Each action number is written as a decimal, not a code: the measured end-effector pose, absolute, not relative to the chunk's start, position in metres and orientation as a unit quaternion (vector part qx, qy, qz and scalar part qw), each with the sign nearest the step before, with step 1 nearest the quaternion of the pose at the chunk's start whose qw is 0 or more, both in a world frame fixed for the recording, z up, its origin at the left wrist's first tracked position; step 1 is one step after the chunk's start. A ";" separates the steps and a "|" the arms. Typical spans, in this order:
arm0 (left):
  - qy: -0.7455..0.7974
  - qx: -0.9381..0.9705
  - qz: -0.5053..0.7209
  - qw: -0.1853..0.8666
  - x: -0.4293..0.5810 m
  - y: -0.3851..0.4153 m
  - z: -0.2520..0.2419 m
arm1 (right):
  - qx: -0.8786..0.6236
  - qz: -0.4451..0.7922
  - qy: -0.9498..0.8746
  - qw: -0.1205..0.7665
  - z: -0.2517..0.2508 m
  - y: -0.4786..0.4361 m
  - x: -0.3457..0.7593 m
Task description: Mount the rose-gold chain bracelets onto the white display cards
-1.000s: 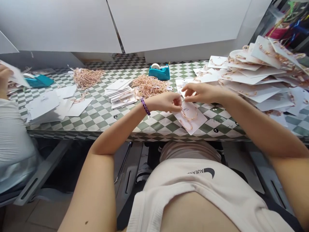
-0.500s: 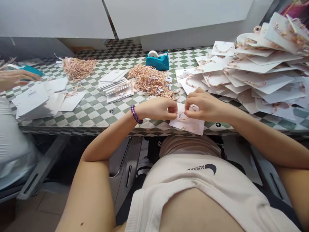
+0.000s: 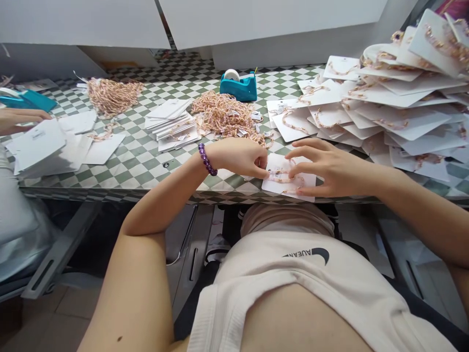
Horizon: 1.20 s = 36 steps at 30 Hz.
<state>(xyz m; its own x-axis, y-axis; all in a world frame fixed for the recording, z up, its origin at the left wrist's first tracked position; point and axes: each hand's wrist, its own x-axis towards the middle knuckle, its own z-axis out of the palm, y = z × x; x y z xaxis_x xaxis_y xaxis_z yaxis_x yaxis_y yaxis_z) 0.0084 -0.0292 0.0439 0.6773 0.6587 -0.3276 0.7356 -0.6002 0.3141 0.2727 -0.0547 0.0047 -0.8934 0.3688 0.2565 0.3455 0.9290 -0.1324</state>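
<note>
Rose-gold chain (image 3: 282,179) under the fingers on a white card (image 3: 308,182)

The left hand's (image 3: 238,157) fingers curl narrowly at the chain; whether they pinch it, I cannot tell. The right hand's (image 3: 330,171) fingers spread wider, touching the card beneath them. Adjusting the chain looks like the step in hand, and it calls for fine fingertip control. Below the fingers, a shirt print (image 3: 307,255) reads "AUEAN", upside down; the card's small label is unreadable.

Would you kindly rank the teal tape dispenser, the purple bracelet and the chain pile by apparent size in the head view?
Largest: chain pile
Then: teal tape dispenser
Smallest: purple bracelet, though nearer the camera
</note>
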 end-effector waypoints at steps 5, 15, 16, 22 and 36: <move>0.287 0.928 0.147 0.188 0.018 -0.031 0.025 | -0.219 0.033 -0.960 0.172 -0.011 -0.059 0.278; 0.283 0.909 0.178 0.250 0.042 -0.052 -0.012 | -0.239 0.006 -0.942 0.236 -0.028 -0.066 0.281; 0.281 0.910 0.179 0.248 0.041 -0.052 -0.012 | -0.248 -0.002 -0.939 0.238 -0.029 -0.067 0.281; 0.280 0.930 0.164 0.171 0.036 -0.052 -0.011 | -0.269 -0.019 -0.927 0.262 -0.032 -0.070 0.283; 0.211 0.963 0.113 0.126 0.036 -0.041 -0.005 | -0.205 -0.115 -0.930 0.282 -0.029 -0.071 0.283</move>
